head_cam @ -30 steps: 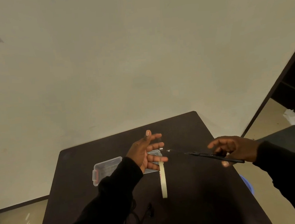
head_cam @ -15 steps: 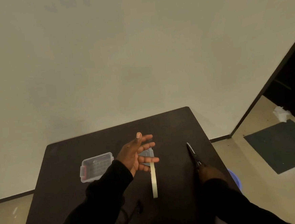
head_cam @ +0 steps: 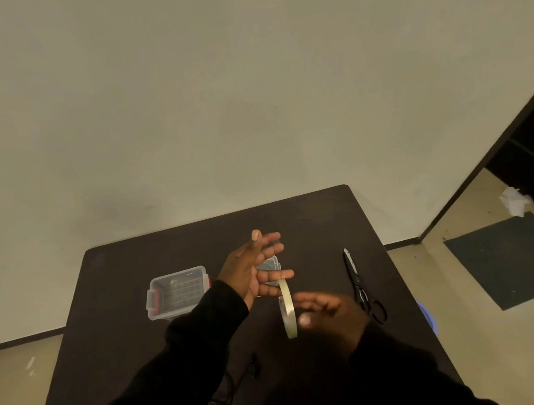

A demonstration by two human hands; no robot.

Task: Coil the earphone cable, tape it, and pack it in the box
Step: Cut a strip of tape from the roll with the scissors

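Note:
My left hand [head_cam: 255, 267] is raised above the table with its fingers spread. A pale tape roll [head_cam: 288, 311] hangs on edge from its lowest finger. My right hand [head_cam: 327, 312], blurred and with fingers apart, is right beside the roll on its right side and holds nothing; contact is unclear. The clear plastic box [head_cam: 177, 292] with red latches stands open to the left of my left wrist. Its clear lid [head_cam: 269, 264] lies behind my left fingers. The black earphone cable [head_cam: 238, 385] lies near the front, partly hidden by my left sleeve.
Black scissors [head_cam: 360, 286] lie on the dark table [head_cam: 126, 341] at the right, blades pointing away. The table's back edge meets a pale wall. On the floor to the right are a dark mat [head_cam: 516, 256], a blue round object [head_cam: 428, 316] and a doorway.
My right hand laid the scissors down on the right of the table, let go, and swung left to the hanging tape roll. My left hand kept its pose.

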